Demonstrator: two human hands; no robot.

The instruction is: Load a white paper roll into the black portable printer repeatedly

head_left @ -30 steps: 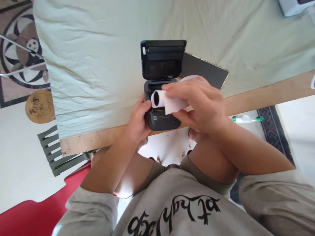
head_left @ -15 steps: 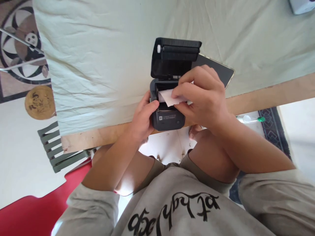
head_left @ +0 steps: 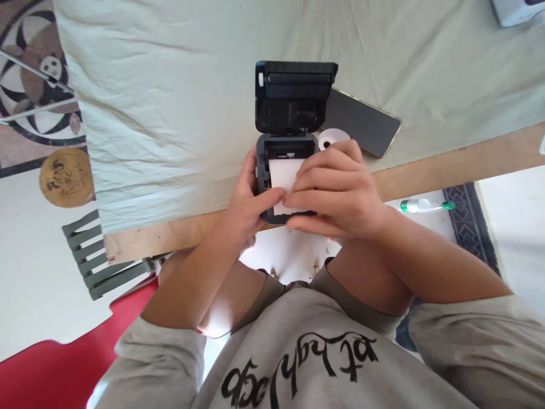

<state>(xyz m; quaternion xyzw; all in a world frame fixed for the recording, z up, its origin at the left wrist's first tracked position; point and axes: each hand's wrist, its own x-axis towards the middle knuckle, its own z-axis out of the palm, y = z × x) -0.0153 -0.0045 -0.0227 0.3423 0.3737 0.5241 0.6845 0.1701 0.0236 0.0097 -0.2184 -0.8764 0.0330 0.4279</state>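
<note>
The left hand [head_left: 244,207] grips the printer's [head_left: 289,142] left side, thumb laid on the paper [head_left: 284,175] drawn out of its open bay. The right hand [head_left: 336,193], fingers pressed together, pinches that paper's end. The printer sits at the bench [head_left: 170,102] edge, a spare roll [head_left: 333,137] and phone [head_left: 361,122] just beyond.

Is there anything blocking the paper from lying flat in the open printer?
Nothing visible blocks it. The lid stands open, the paper lies across the printer bay, and both the left hand and right hand hold its front edge down.
</note>
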